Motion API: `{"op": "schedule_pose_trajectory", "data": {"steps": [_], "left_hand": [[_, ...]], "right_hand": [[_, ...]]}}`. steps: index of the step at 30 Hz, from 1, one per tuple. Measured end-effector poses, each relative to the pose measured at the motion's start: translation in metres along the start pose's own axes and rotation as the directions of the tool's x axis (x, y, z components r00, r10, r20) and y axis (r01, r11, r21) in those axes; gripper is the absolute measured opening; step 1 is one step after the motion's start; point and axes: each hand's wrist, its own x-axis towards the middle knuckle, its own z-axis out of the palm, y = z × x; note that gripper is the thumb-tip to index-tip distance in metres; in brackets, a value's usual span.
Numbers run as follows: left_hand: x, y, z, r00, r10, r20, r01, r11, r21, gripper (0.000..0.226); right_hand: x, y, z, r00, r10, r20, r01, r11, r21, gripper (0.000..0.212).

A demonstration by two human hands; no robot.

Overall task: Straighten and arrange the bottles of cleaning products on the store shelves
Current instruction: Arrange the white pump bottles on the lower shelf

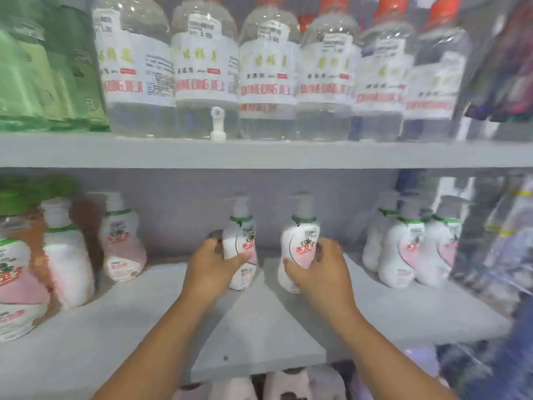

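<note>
- Your left hand (212, 265) is wrapping its grip around one pump bottle (241, 249).
- Your right hand (318, 267) is gripping another bottle (298, 241), covering its lower label.
- Both are standing on the blurred shelf (259, 327).

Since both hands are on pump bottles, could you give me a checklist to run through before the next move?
1. Left hand wrapped around left pump bottle: ok.
2. Right hand wrapped around right pump bottle: ok.
3. Both bottles upright: ok.
4. Labels facing forward: ok.
5. Bare lower shelf on both sides for placing: ok.
6. Bottle bases resting on the shelf: cannot tell.
</note>
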Motion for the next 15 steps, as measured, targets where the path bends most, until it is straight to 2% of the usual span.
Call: {"op": "schedule_pose_trajectory", "data": {"steps": [6, 12, 15], "left_hand": [[0.007, 0.039, 0.104, 0.973, 0.049, 0.226, -0.026, 0.994, -0.104, 0.036], [0.017, 0.055, 0.159, 0.911, 0.039, 0.411, 0.052, 0.977, -0.207, 0.064], [0.017, 0.047, 0.167, 0.871, 0.065, 0.486, 0.061, 0.969, -0.239, 0.039]], "right_hand": [[0.000, 0.035, -0.079, 0.983, 0.050, -0.176, -0.078, 0.985, -0.156, 0.045], [0.003, 0.062, -0.103, 0.972, 0.022, -0.233, -0.077, 0.970, -0.232, 0.054], [-0.003, 0.070, -0.102, 0.961, -0.051, -0.273, -0.033, 0.956, -0.293, 0.065]]}}
